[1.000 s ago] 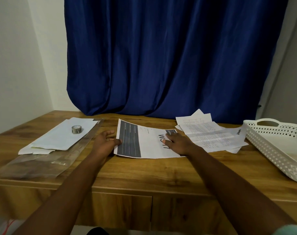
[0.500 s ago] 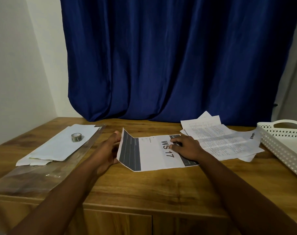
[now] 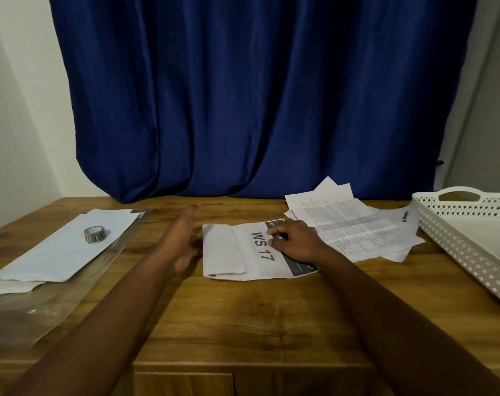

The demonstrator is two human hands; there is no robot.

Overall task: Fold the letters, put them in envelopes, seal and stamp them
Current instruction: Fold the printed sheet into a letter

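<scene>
While our right hand [image 3: 295, 243] presses down on the letter [image 3: 257, 252] with curled fingers, the fingertips resting on the printed face near its dark right-hand band, our left hand [image 3: 183, 241] is spread flat with fingers straight, holding nothing, just beside the letter's left edge. Whether its palm edge actually touches the paper or the desk [image 3: 243, 310] we cannot quite tell, since the hand is a little blurred.

We see the letter lying in the middle of the desk, with its left third folded over onto itself so the blank back shows, and large dark print reading "WS 17" on the part left uncovered. Its right edge overlaps the loose pile of papers [image 3: 354, 224] that sits toward the back right of the desk. Further right, at the right edge, stands a white basket [image 3: 460, 241] with a perforated wall and a handle.

Toward the left edge we have white envelopes [image 3: 63, 250] stacked flat on a clear plastic sleeve [image 3: 28, 318] that runs down to the front left corner. A small roll of tape [image 3: 96, 234] stands on the top envelope. Behind the desk hangs a blue curtain [image 3: 257, 95].
</scene>
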